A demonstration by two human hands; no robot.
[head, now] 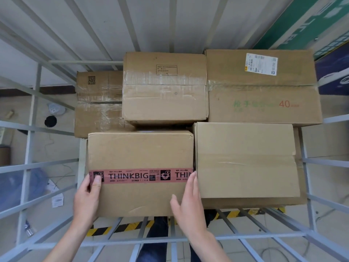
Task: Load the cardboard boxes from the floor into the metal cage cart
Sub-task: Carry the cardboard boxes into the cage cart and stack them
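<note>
I look down into the metal cage cart [28, 163], which holds several cardboard boxes. Nearest me is a box with pink THINKBIG tape [140, 156] across its top. My left hand [87, 199] holds its left edge, thumb on the tape and fingers down the side. My right hand [188, 201] lies flat with straight fingers against its right edge, in the gap beside a plain box [245, 159]. Behind stand a taped box [164, 87], a box printed with a red 40 [262, 86] and a lower box with a QR code [98, 99].
Grey cage bars [309, 167] ring the stack on all sides, with the near rail [132, 241] under my wrists. Black-and-yellow hazard tape [120, 228] marks the floor below. Outside the left bars lie a blue bag [22, 186], a paper label and small litter.
</note>
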